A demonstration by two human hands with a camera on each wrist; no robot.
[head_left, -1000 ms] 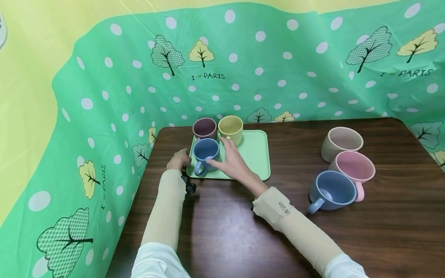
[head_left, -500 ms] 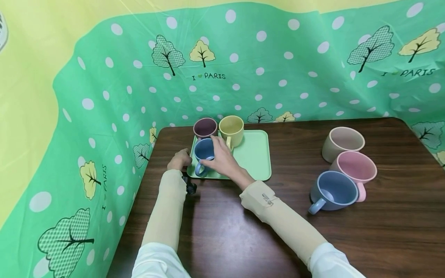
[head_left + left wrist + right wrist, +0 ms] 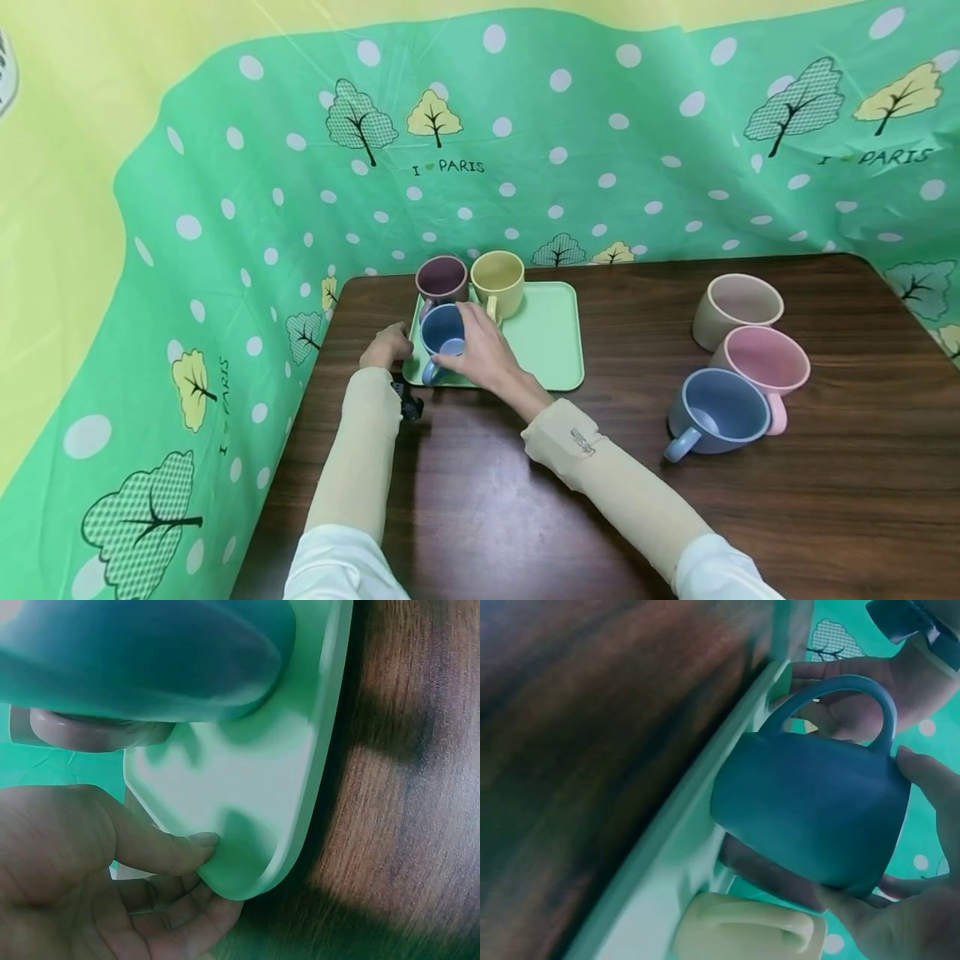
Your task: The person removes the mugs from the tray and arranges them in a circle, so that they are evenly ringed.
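Observation:
In the head view, my right hand [image 3: 487, 354] grips a blue mug [image 3: 441, 323] at its rim, thumb on the near side by the handle. The right wrist view shows this mug [image 3: 810, 802] on its side in that picture, with the thumb [image 3: 924, 771] near the handle's top. The mug is over the left part of a light green tray [image 3: 551, 333]. My left hand [image 3: 386, 346] pinches the tray's near left corner, thumb on top and fingers underneath, as the left wrist view shows at the tray [image 3: 262, 776]. Behind the blue mug are a purple mug [image 3: 441, 279] and a yellow mug [image 3: 498, 275].
On the right side of the dark wooden table [image 3: 480, 500] stand a beige mug [image 3: 738, 308], a pink mug [image 3: 765, 362] and a second blue mug [image 3: 716, 408], close together. A green dotted cloth [image 3: 525, 192] hangs behind the table and along its left side.
My right hand has moved left and closed from a wide spread onto the blue mug. The mug has shifted slightly toward the front. My left hand has stayed at the tray corner.

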